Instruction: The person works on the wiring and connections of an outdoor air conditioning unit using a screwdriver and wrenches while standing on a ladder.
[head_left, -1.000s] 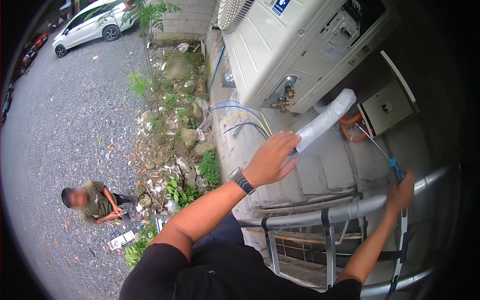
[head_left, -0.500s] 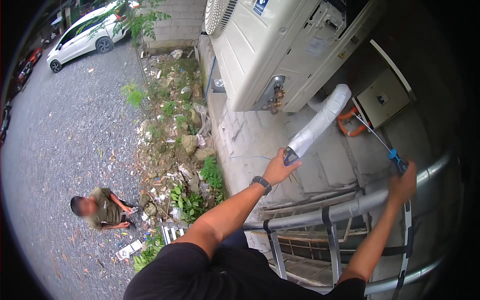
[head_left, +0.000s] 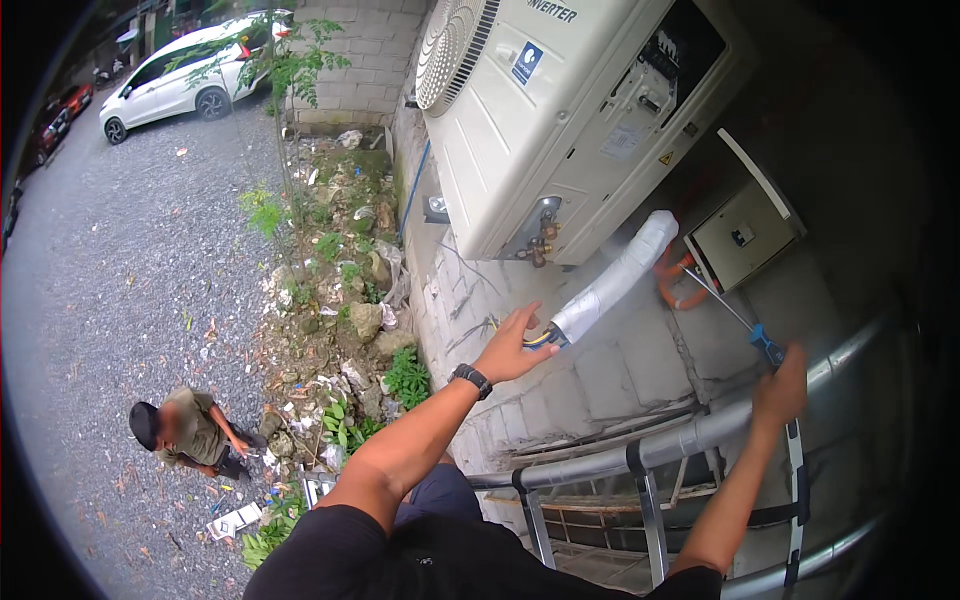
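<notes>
A white-wrapped pipe bundle (head_left: 617, 276) slopes down from beside the outdoor air-conditioner unit (head_left: 545, 120). Yellow and dark wires (head_left: 543, 338) stick out of its lower end. At that end is my left hand (head_left: 510, 347), fingers spread, thumb against or just beside the wires; whether it touches them is unclear. My right hand (head_left: 780, 388) grips a screwdriver (head_left: 766, 344) by its blue and black handle, with the long shaft pointing up-left toward an orange conduit (head_left: 680, 290). Brass valves (head_left: 543, 243) show on the unit's lower corner, and its terminal compartment (head_left: 655, 85) is uncovered.
A breaker box (head_left: 745, 238) with its lid open hangs at the right. Metal pipe rails and an aluminium ladder (head_left: 650, 515) lie below my arms. Down on the gravel at left stand a person (head_left: 195, 430) and a white car (head_left: 185, 75). Rubble and plants (head_left: 405, 378) border the wall.
My left hand has shifted left from the bundle's end and its fingers have spread, baring the wires. The view has shifted slightly; my right hand still holds the screwdriver. The person below has turned.
</notes>
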